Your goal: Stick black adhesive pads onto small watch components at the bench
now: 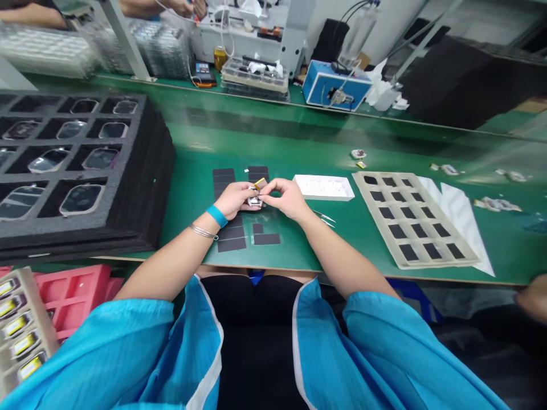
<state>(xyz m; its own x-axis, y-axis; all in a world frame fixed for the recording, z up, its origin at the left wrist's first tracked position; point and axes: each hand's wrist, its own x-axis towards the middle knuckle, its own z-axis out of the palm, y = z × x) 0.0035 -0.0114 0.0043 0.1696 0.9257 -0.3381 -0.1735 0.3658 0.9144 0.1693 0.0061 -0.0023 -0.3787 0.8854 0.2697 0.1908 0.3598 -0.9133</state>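
Both hands meet over the green bench. My left hand (235, 199) and my right hand (285, 196) are closed together on a small silver and yellow part (257, 192), held just above rows of black rectangular pads (231, 234). My left wrist wears a blue band and a thin bracelet. Metal tweezers (323, 217) lie on the bench just right of my right wrist. A flat white tray (325, 187) sits beyond my right hand.
A stack of black foam trays (85, 165) with glossy parts stands at left. A beige tray (412, 219) of black pads lies at right on white sheets. Pink trays (70, 296) and a tray with yellow parts sit low left. A blue box (335, 85) stands at the back. Another person's hand (534, 296) shows at the right edge.
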